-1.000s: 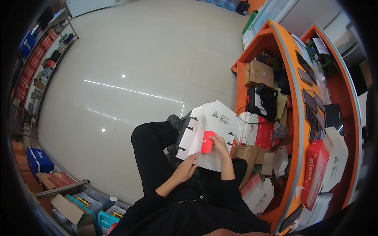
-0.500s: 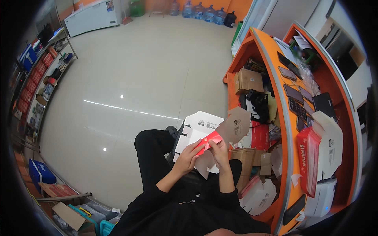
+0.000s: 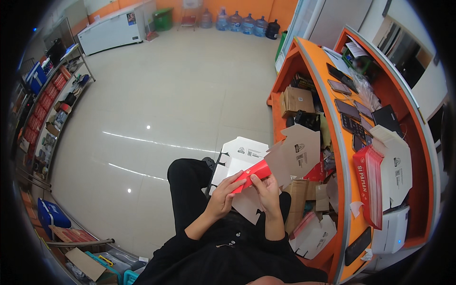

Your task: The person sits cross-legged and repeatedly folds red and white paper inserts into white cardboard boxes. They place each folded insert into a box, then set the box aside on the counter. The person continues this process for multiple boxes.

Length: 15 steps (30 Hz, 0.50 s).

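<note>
Between my two hands is a partly folded cardboard box blank [image 3: 300, 154], with a red side panel facing up and pale flaps spreading right and down. My left hand [image 3: 223, 195] grips the left end of the red panel, fingers pressed along its upper edge. Closed on the panel's right part is my right hand [image 3: 267, 191], its thumb on the red face. Some fingers of both hands are hidden behind the cardboard. Just beyond, a white flat box blank [image 3: 247, 148] lies over a dark support by my left knee.
At the right stands an orange counter [image 3: 327, 111] with phones [image 3: 349, 109], a stack of red folded cartons [image 3: 368, 185] and a white device [image 3: 392, 230]. Its lower shelf holds brown boxes [image 3: 298, 101]. A loaded shelf rack [image 3: 59, 104] is at the left; water jugs [image 3: 235, 23] line the far wall.
The blank in my hands has turned slightly, and its large pale flap has swung to the right and opened wider. Both hands keep hold of the red panel.
</note>
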### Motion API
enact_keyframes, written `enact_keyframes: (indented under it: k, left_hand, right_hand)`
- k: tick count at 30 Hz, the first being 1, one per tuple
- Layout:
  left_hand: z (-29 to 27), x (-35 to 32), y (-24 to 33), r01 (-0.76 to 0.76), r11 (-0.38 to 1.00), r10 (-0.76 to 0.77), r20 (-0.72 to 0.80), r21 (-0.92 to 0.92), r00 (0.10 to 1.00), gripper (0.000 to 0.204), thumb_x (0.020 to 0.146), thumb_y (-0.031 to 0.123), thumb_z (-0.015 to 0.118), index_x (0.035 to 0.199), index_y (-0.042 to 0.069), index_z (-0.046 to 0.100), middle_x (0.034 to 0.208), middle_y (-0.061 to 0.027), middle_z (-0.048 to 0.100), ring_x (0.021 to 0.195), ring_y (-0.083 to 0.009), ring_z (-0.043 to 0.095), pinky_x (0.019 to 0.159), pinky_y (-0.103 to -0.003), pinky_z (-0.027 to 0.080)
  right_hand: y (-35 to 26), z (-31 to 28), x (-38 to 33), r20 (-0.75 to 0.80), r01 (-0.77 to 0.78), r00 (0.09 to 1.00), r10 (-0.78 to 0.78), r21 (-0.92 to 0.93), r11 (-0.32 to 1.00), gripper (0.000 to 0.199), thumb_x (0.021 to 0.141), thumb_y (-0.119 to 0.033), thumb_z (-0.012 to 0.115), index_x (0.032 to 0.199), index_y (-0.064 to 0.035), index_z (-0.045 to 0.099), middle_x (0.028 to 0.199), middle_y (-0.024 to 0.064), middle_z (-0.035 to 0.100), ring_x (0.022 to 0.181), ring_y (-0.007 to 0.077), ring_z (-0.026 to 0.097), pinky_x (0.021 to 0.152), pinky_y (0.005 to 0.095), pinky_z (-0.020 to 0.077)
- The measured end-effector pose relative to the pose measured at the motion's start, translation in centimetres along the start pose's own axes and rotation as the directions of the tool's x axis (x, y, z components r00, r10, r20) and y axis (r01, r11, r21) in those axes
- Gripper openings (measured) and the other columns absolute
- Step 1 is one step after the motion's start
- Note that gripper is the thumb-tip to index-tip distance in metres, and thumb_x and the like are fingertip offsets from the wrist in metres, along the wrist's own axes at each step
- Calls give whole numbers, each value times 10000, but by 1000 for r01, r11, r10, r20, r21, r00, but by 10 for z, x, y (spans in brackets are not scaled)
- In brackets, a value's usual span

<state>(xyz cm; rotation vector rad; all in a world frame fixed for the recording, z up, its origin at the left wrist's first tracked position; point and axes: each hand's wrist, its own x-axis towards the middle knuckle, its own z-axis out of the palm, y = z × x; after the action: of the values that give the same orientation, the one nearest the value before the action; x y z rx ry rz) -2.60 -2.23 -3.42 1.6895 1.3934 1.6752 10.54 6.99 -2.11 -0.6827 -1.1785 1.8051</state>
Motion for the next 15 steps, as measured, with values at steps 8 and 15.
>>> enact_keyframes:
  k: [8, 15]
  left_hand:
    - [0, -1, 4, -21, 998, 22, 15, -56, 1000, 460, 988, 354, 321, 1233, 43, 554, 1321, -229, 465, 1183, -382, 482, 997, -417, 368]
    - [3, 5, 12, 31, 999, -29, 75, -36, 997, 407, 975, 281, 373, 1281, 57, 522, 1366, -210, 420, 1228, -365, 438, 1027, -413, 335]
  right_hand:
    - [-9, 4, -4, -29, 59, 998, -61, -42, 997, 276, 881, -35, 594, 1137, 5, 500, 1042, 79, 589, 941, 131, 572, 805, 268, 478]
    - [-4, -2, -4, -56, 102, 993, -106, -69, 992, 270, 885, -26, 581, 1143, 3, 508, 1067, 80, 580, 985, 128, 555, 862, 274, 452]
